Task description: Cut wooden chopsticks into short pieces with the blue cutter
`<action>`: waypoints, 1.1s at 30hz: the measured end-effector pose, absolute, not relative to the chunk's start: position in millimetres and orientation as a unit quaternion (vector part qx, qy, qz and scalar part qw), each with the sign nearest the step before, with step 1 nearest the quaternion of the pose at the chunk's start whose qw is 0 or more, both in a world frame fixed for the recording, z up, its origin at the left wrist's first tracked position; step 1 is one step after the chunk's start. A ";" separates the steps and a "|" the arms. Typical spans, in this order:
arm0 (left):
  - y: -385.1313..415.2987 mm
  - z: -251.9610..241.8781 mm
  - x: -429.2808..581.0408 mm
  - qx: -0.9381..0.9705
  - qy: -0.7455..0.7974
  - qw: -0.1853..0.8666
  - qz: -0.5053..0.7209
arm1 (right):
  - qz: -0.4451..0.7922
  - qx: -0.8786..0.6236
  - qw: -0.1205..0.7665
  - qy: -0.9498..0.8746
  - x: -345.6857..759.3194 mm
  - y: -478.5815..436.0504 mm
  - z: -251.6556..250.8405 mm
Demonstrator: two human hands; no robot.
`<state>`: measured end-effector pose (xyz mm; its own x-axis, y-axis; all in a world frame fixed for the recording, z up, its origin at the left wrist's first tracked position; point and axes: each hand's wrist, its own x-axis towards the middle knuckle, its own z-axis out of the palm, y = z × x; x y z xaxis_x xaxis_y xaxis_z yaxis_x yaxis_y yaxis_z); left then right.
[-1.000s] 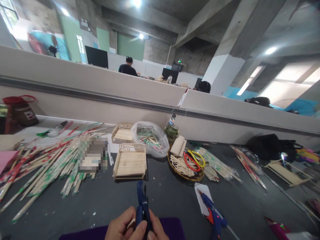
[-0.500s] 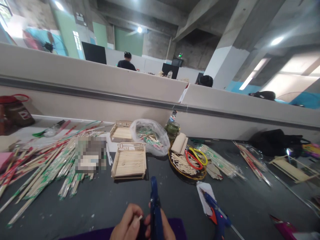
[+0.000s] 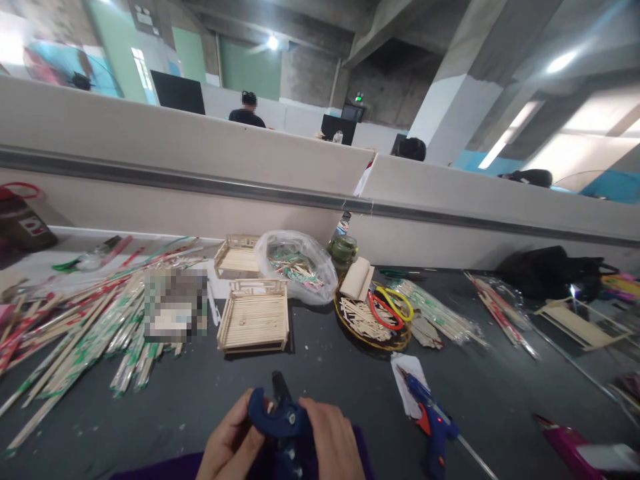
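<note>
At the bottom middle my right hand (image 3: 334, 437) is closed around a dark blue pipe cutter (image 3: 280, 427), whose curved jaw points left. Close beside that jaw, my left hand (image 3: 231, 437) is closed in a pinch. A pale stick end (image 3: 271, 405) shows near its fingertips, mostly hidden behind the jaw. A purple cloth (image 3: 150, 469) lies beneath both hands. Beyond them stands a small platform of glued wooden sticks (image 3: 254, 320) with a railing, and a similar stick platform (image 3: 237, 257) sits behind it.
Wrapped chopsticks (image 3: 95, 333) cover the left side. A clear plastic bag (image 3: 323, 270) with scraps and a basket (image 3: 350, 333) of short sticks are at the back. On the right lie a blue glue gun (image 3: 440, 427) and another stick model (image 3: 575, 323). A partition (image 3: 200, 207) borders the desk.
The cutter has turned from edge-on to broadside, its curved jaw now by my left fingers. My right hand shows more of its back. The view has shifted slightly.
</note>
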<state>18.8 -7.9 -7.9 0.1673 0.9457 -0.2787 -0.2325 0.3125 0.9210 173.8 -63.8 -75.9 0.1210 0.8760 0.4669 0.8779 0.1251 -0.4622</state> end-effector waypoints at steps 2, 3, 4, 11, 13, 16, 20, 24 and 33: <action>-7.7 -8.2 18.2 0.395 0.476 0.645 0.450 | -0.002 -0.655 0.348 -0.670 174.1 -63.2 -75.4; -7.8 -9.0 17.9 0.407 0.475 0.636 0.452 | 0.005 -0.655 0.350 -0.670 173.8 -63.2 -74.3; -8.0 -10.0 17.6 0.420 0.472 0.628 0.454 | 0.012 -0.655 0.352 -0.668 173.3 -63.3 -72.8; -7.2 -6.8 15.6 0.464 0.487 0.567 0.476 | 0.014 -0.661 0.348 -0.664 170.4 -64.7 -68.6; -6.9 -3.4 15.4 0.473 0.487 0.554 0.481 | 0.013 -0.659 0.351 -0.665 169.8 -65.0 -68.0; -7.3 -1.3 14.9 0.489 0.484 0.535 0.490 | 0.020 -0.654 0.365 -0.663 168.4 -65.6 -65.7; -8.6 -3.2 12.5 0.523 0.475 0.508 0.493 | 0.036 -0.654 0.364 -0.662 167.1 -66.7 -65.8; -9.9 -3.9 11.5 0.539 0.478 0.481 0.499 | 0.055 -0.655 0.366 -0.659 165.4 -68.0 -70.2; -9.3 3.0 15.4 0.552 0.474 0.457 0.512 | 0.059 -0.655 0.378 -0.652 159.5 -68.3 -77.6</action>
<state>15.4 -9.3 3.0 0.0257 0.9909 0.1319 0.0553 -0.1332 0.9896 159.5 -68.3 -77.6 0.1437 0.8986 0.4145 0.8093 0.1343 -0.5718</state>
